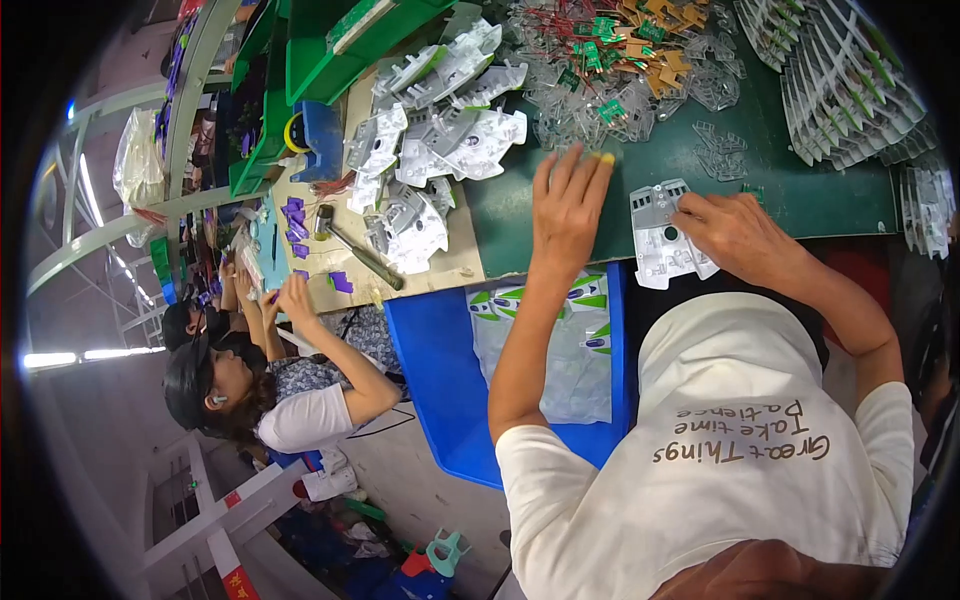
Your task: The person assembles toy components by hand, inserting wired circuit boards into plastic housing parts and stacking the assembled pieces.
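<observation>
My right hand (735,228) grips a white and grey plastic housing (662,248) by its right side, holding it at the front edge of the green table mat (655,160). The housing has a row of dark slots near its top and a round hole in its middle. My left hand (570,205) is over the mat to the left of it, empty as far as I can see, fingers stretched forward. Something yellow covers one of its fingertips. Just beyond those fingers lies a heap of clear plastic pieces (560,125), mixed with small green circuit boards (612,110) and red wires.
White housings (470,145) pile up at left, and more stand stacked (850,95) at far right. A hammer (365,258) lies near purple pieces (297,220). A blue bin (425,345) holding bagged parts sits below the table edge. At left, a co-worker (310,385) handles small parts.
</observation>
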The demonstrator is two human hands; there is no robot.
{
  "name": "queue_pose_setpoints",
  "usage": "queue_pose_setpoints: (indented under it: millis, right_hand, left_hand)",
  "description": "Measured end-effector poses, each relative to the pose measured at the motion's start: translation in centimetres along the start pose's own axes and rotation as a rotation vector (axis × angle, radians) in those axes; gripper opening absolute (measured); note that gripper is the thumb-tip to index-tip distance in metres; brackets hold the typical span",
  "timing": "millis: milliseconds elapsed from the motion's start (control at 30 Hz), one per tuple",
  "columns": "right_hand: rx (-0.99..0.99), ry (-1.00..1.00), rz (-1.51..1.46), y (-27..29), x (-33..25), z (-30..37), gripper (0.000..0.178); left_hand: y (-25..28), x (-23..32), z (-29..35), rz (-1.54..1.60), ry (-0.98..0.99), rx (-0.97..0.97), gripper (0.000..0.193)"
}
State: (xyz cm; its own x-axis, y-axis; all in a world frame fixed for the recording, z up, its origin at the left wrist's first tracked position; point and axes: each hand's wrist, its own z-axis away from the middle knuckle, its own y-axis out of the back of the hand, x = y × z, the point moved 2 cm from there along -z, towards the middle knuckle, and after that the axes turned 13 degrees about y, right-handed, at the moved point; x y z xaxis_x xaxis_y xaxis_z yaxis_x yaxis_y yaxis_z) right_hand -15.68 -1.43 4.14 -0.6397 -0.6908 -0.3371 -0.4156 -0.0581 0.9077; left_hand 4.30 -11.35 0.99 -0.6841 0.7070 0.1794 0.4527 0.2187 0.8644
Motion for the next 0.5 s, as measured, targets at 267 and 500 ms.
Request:
queue_pose_setpoints:
  millis: [267, 500]
  right_hand:
    - [-0.015, 0.028, -0.011, 0.3, 0.3, 0.0, 0.014]
    - [0.007, 0.105, 0.04, -0.1, 0.6, -0.1, 0.013]
  left_hand:
    - [2.0, 1.9, 5.2, 0.25, 0.277, -0.11, 0.033]
    - [1.6, 5.7, 5.2, 0.445, 0.211, -0.101, 0.032]
